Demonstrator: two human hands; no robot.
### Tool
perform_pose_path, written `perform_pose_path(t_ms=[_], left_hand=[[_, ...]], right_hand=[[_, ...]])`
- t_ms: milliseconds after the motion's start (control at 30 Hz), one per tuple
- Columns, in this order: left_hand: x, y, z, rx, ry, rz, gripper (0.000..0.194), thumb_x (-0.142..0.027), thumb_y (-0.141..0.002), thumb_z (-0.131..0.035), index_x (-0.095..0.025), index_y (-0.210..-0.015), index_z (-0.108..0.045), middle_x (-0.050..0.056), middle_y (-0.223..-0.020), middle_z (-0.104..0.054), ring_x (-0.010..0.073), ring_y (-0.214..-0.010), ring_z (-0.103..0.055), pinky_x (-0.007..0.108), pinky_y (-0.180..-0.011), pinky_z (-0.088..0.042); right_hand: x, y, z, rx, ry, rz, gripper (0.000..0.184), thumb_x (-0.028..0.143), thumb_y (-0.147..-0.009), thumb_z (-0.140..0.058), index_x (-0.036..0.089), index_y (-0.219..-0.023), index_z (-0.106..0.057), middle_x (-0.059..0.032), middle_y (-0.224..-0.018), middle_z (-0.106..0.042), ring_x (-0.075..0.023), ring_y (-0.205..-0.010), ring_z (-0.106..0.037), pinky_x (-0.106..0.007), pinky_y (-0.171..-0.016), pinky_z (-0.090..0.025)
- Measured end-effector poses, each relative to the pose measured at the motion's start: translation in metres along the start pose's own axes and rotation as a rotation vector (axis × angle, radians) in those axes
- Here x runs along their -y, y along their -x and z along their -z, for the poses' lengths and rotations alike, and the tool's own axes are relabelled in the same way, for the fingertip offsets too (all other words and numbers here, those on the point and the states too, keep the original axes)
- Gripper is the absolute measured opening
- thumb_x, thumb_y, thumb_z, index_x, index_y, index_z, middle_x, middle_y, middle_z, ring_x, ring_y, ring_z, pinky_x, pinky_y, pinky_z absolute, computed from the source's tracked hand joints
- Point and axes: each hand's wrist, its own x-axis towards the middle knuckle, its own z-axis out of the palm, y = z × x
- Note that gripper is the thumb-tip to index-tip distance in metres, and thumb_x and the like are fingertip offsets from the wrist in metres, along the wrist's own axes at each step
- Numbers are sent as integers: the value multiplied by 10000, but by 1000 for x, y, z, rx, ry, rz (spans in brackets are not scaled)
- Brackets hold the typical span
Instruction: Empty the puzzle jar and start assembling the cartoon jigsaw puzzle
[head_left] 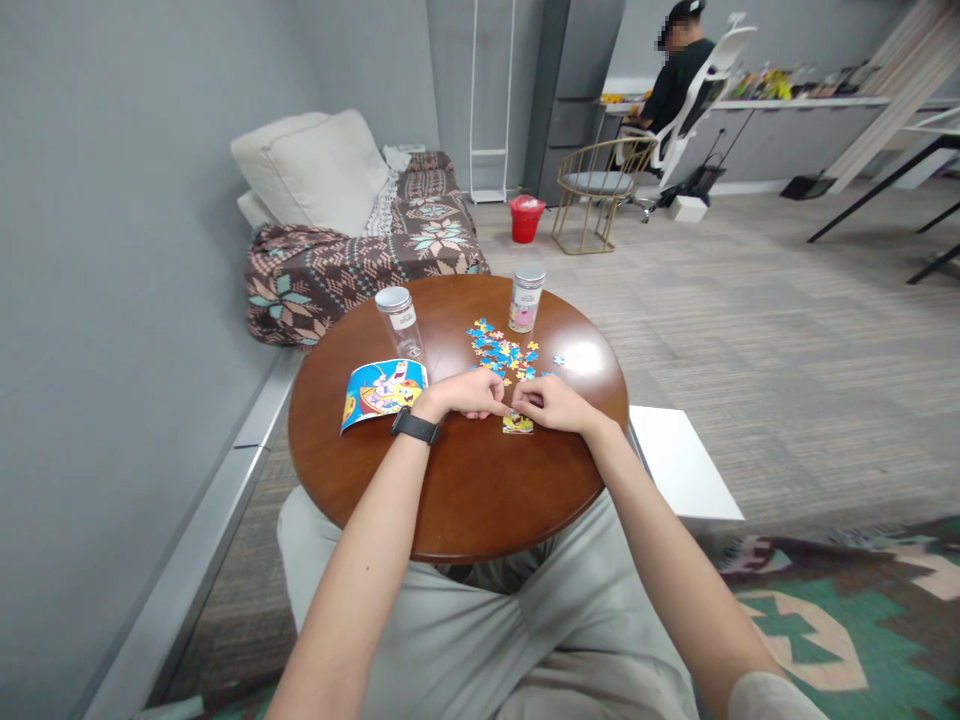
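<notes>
On a round brown wooden table point(465, 490), a small joined section of jigsaw puzzle point(517, 425), mostly yellow, lies right in front of my fingers. My right hand point(553, 402) pinches at its upper edge, on what looks like a puzzle piece, largely covered by the fingertips. From the left, my left hand point(478, 393) meets it with curled fingers, the tips touching the same spot; whatever they grip is hidden. Loose puzzle pieces point(501, 352), blue, yellow and pink, are spread just beyond both hands. A picture sheet point(384, 390) with cartoon figures lies beside my left wrist.
A clear jar point(401, 322) with a silver lid stands at the table's back left, a labelled jar point(526, 300) at the back right. Beyond are a covered sofa point(420, 225), a red bin point(526, 218) and a wire chair point(596, 190). Another person point(671, 85) sits far off.
</notes>
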Motion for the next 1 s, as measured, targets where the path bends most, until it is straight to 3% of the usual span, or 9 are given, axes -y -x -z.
perform_pose_path(t_ms=[167, 267, 567, 767, 1000], left_hand=[[-2, 1, 1, 11, -15, -54, 217, -301, -708, -716, -157, -809, -589, -61, -463, -531, 74, -380, -464, 174, -387, -315], [-2, 2, 1, 44, -35, -87, 240, -262, -719, -694, -156, -919, -612, -69, -460, -533, 76, -379, -460, 170, -386, -321], [0, 5, 4, 79, -73, -67, 169, -215, -711, -674, -158, -847, -592, -71, -452, -531, 70, -357, -440, 168, -381, -324], [-2, 3, 0, 72, -100, -109, 254, -227, -729, -661, -174, -960, -568, -77, -470, -540, 79, -381, -467, 163, -385, -330], [0, 4, 1, 114, -109, -114, 246, -265, -723, -682, -175, -929, -583, -72, -470, -541, 80, -379, -468, 166, -389, -318]], right_hand=[[2, 2, 2, -196, 11, 6, 164, 242, -822, -513, 167, -702, -596, 52, -502, -440, -83, -469, -342, -231, -517, -268], [1, 1, 3, -294, 21, -14, 171, 251, -831, -503, 167, -706, -584, 42, -529, -458, -87, -483, -349, -238, -530, -275], [-2, 0, 2, -291, 30, -51, 170, 269, -834, -500, 174, -711, -568, 44, -526, -445, -95, -490, -354, -246, -550, -280], [2, -1, 3, -301, 32, -66, 185, 283, -834, -501, 170, -716, -588, 36, -525, -464, -101, -497, -363, -245, -537, -274], [0, -2, 3, -313, 29, -61, 176, 279, -821, -494, 179, -703, -577, 48, -519, -464, -93, -479, -367, -235, -534, -278]])
